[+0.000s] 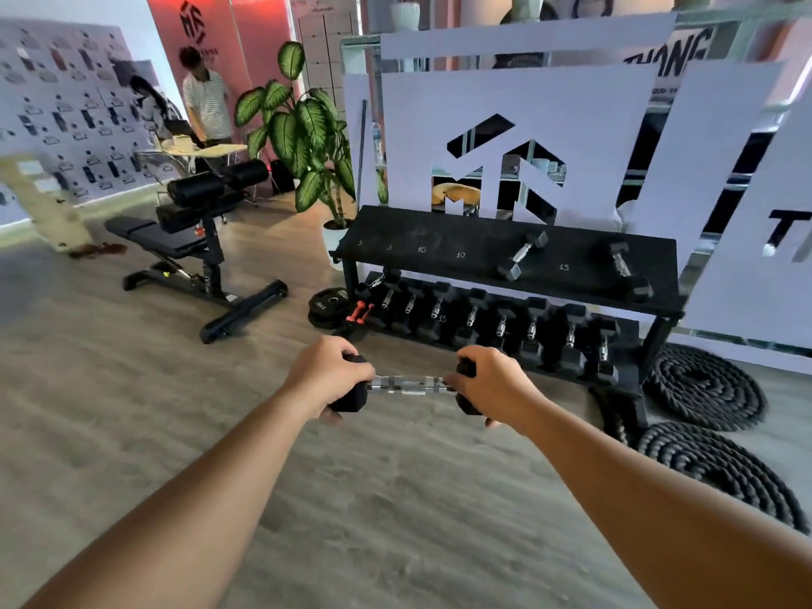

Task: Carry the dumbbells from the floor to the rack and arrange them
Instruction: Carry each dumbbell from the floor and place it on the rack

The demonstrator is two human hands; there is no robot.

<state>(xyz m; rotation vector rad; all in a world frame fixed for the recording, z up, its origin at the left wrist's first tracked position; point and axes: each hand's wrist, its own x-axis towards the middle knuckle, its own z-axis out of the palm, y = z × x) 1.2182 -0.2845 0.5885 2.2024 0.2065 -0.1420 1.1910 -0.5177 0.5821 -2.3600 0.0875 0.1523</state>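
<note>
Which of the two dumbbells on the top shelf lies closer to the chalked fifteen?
The left dumbbell on the top shelf, lying diagonally just left of the 15 mark. The other lies farther off, near the right end.

Two bare forearms come in from the bottom edge, no sleeves showing anywhere along them. Left hand (327, 373) and right hand (492, 382) are both bare: no gloves, rings, watch or wristbands. Fingernails short, unpainted where visible.
</note>
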